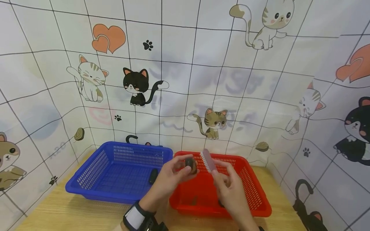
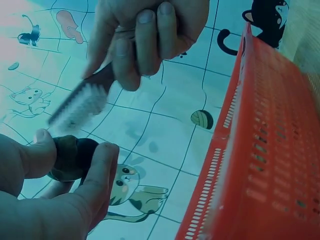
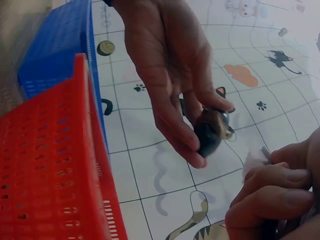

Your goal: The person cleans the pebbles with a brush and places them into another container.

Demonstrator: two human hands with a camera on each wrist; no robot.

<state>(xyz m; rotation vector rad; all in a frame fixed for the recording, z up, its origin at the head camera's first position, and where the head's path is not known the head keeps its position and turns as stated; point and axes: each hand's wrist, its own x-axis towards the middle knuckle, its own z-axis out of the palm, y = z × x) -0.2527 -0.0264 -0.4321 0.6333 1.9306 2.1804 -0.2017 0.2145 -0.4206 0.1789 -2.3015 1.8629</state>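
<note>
Cat-print backdrop (image 1: 179, 77): left hand (image 1: 172, 172) pinches dark object (image 1: 189, 162), right hand (image 1: 231, 187) grips tilted brush (image 1: 209, 160).

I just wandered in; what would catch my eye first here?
Probably the bright baskets: blue at left, red at right. Near the red one, the left hand holds a dark object and the right hand a brush. Cartoon cats dot the white backdrop behind.
</note>
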